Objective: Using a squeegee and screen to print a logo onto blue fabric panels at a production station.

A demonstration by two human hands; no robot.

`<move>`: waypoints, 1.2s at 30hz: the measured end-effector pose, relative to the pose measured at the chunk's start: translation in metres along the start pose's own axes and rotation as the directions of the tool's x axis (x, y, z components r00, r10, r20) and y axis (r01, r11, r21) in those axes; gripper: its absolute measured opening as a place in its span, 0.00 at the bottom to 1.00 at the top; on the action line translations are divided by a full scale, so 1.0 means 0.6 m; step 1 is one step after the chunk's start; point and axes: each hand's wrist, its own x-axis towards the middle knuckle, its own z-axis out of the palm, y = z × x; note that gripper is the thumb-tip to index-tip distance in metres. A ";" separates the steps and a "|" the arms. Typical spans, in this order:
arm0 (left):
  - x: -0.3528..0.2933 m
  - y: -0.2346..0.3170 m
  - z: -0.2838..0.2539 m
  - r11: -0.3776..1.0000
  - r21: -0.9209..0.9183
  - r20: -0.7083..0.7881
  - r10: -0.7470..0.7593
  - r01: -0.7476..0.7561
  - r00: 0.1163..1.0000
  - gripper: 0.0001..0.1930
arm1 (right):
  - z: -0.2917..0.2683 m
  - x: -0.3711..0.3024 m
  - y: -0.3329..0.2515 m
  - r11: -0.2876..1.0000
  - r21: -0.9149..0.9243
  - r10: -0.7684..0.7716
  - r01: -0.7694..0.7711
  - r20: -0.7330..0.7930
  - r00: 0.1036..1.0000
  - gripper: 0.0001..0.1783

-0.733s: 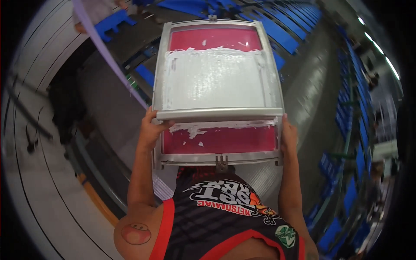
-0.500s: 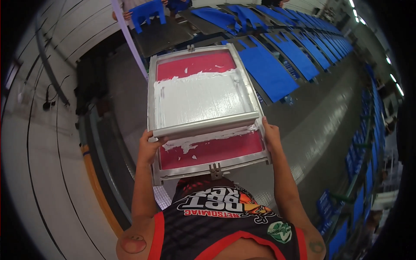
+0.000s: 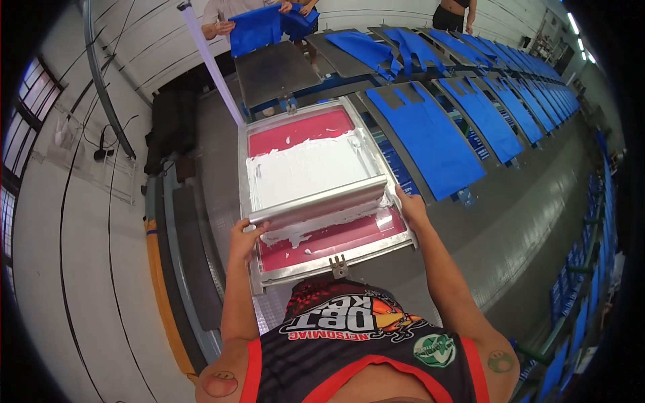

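Frame (image 3: 302, 271) lies between left grip (image 3: 244, 239), clasping its side with thumb against the silver bar (image 3: 319, 203), and right grip (image 3: 412, 209), clasping the opposite side, likely so white paste (image 3: 308, 169) sits level.

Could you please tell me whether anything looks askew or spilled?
A blue sheet in the far row looks rumpled, unlike the flatter near-row sheets. Stray white flecks dot the red mesh beyond the main white layer.
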 end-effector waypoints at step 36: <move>0.008 0.061 -0.014 0.995 0.021 0.033 -0.099 0.098 0.995 0.18 | -0.061 -0.002 -0.045 0.971 -0.208 -0.108 0.114 0.040 0.993 0.33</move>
